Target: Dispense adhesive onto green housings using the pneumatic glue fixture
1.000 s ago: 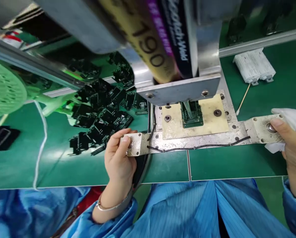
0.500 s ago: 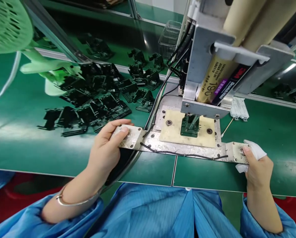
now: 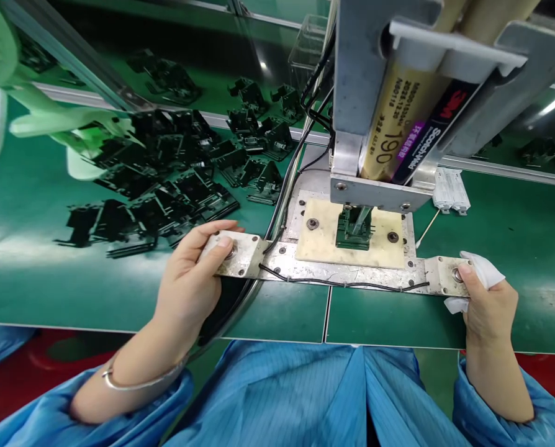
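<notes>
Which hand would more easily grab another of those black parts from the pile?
Probably the left hand. It rests on the left button, right beside the pile of black parts. The right hand sits at the far right end of the metal fixture and holds a white cloth.

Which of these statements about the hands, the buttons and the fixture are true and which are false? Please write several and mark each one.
1. The left hand has its thumb on a button at the left end of the metal bar. True.
2. The right hand holds a screwdriver. False: it holds a white cloth.
3. A dark green part sits on the cream plate. True.
4. The black plastic parts lie right of the fixture. False: they lie left of it.
</notes>
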A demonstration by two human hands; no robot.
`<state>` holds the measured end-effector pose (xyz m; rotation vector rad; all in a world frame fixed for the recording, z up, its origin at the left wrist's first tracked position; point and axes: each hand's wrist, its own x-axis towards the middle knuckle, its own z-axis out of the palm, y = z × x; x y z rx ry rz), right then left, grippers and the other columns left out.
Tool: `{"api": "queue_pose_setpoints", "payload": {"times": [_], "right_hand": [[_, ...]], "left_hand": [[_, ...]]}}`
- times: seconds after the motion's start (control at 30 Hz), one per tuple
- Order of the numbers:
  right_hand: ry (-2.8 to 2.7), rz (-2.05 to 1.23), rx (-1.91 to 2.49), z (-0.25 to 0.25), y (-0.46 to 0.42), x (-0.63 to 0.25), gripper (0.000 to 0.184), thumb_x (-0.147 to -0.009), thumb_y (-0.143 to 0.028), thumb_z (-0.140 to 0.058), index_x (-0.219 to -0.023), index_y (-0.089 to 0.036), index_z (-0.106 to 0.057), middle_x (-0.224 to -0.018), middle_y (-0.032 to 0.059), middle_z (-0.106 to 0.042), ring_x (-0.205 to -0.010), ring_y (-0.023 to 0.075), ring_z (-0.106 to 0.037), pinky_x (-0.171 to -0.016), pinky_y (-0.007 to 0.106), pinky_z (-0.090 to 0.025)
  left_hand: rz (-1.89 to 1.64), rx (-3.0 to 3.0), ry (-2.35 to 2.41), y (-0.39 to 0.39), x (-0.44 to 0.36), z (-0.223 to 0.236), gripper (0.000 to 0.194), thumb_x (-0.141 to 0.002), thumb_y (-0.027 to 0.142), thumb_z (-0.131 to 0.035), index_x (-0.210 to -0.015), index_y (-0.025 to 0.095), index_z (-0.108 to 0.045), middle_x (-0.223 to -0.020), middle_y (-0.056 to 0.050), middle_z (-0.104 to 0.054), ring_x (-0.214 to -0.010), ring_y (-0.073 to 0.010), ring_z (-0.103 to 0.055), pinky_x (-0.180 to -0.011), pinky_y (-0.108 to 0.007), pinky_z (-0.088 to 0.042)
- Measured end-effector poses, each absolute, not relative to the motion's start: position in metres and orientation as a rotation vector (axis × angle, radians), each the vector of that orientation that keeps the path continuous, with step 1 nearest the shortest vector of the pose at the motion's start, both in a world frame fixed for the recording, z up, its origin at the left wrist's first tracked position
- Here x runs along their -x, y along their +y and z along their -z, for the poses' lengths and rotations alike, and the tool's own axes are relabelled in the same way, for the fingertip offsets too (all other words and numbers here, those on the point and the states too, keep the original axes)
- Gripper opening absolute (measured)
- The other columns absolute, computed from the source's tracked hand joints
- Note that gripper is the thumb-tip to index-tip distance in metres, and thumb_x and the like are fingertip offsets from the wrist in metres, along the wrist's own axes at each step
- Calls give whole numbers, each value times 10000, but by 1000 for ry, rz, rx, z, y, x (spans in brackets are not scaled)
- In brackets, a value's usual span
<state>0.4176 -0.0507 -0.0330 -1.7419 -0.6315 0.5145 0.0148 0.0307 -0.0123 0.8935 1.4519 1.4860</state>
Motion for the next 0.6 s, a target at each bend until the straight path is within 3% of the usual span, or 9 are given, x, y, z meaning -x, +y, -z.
{"api": "queue_pose_setpoints", "payload": {"times": [0.17,0.27,0.37,0.43,0.5,0.6], "right_hand": [[-582,-529,1759,28,-54,-414,521,-613,-463,-907,-1037,-181,-793,-893,51,-736,-734,179,-662,-622,281,-562],[-541,-544,1775,24,-55,-410,552,-588,-436,-923,-1049,-163,-793,-869,60,-738,-720,184,-657,-597,273,-548],[-520,-533,1807,21,-56,-408,560,-573,-441,-928,-1045,-170,-797,-860,59,-748,-750,202,-671,-631,281,-560],[-507,-530,1837,22,-57,-408,567,-570,-453,-925,-1052,-186,-796,-843,51,-751,-740,208,-674,-621,285,-559],[-492,-523,1863,25,-58,-409,565,-563,-461,-927,-1044,-194,-798,-823,45,-749,-725,210,-672,-601,287,-550],[-468,-520,1893,29,-60,-411,534,-540,-476,-936,-973,-190,-806,-815,51,-745,-744,230,-682,-583,297,-543]], "left_hand": [[-1373,-1037,1558,26,-5,8,567,-588,543,-893,-1007,182,-768,-970,-95,-737,-782,-190,-625,-605,-217,-484],[-1304,-1269,1729,23,-9,-10,460,-699,497,-826,-1046,199,-767,-949,-61,-732,-723,-162,-592,-591,-224,-454],[-1349,-1452,1701,24,-25,-34,358,-756,418,-797,-1047,212,-756,-1031,-63,-736,-890,-203,-655,-826,-284,-536],[-1292,-1606,1548,31,-39,-46,362,-764,384,-797,-1083,219,-748,-1093,-76,-730,-1020,-236,-669,-1007,-351,-520],[-1165,-1718,1373,42,-55,-54,467,-708,354,-845,-1142,220,-738,-1142,-93,-719,-1096,-263,-668,-1091,-408,-494],[-998,-1584,1216,63,-79,-61,724,-446,208,-974,-1136,194,-753,-1178,-139,-706,-1122,-325,-674,-1084,-486,-508]]}}
